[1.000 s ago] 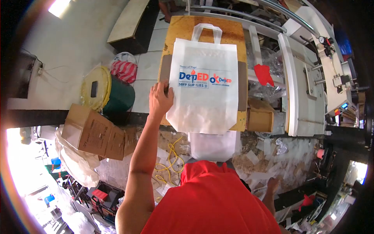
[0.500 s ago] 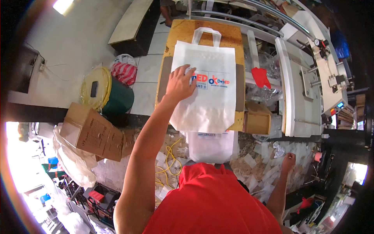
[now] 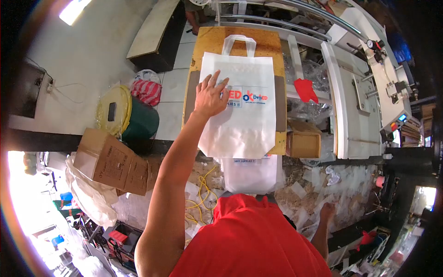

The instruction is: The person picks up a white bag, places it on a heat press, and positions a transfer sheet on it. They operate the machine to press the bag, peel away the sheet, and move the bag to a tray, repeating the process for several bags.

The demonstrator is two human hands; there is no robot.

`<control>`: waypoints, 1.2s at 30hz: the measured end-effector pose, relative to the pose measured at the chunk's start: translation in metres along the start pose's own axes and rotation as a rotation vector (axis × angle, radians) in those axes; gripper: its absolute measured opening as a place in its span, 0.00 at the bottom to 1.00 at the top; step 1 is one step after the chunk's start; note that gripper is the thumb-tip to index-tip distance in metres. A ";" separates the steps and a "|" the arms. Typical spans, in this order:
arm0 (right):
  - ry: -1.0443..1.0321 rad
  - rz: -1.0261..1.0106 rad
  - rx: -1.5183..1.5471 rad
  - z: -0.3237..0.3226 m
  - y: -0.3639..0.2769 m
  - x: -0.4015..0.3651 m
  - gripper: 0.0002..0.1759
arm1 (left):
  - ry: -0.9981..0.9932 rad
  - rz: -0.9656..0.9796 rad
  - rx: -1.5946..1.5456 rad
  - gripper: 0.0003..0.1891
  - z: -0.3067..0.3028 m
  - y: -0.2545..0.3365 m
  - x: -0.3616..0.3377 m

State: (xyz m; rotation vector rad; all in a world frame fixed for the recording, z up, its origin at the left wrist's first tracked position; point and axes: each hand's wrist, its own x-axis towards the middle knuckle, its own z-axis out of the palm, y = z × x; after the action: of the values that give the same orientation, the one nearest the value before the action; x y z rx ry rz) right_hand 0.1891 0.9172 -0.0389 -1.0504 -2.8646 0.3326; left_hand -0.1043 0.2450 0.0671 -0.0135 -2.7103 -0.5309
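Well left of the white bag [image 3: 247,124], a cardboard box [image 3: 110,161] and a green bin [image 3: 138,121] with a yellow lid are seen. The left hand [image 3: 210,96] is laid flat on the bag's upper left part, fingers spread, nothing pinched. The bag is spread flat on the desk [image 3: 272,44], its handle turned away from the person. Just right of the bag a red cloth [image 3: 305,90] is seen. Lower right of the bag the right hand [image 3: 327,212] is hung low; whether it is spread or closed cannot be told.
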 end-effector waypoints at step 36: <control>-0.263 -0.121 -0.070 0.052 0.080 -0.012 0.13 | 0.140 -0.364 -0.188 0.20 -0.054 -0.027 -0.087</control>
State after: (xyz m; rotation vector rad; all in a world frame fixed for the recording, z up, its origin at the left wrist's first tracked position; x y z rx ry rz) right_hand 0.2411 0.9598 -0.1080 -0.8991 -3.1777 0.3916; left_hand -0.0061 0.2051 0.0720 0.4562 -2.5247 -0.8554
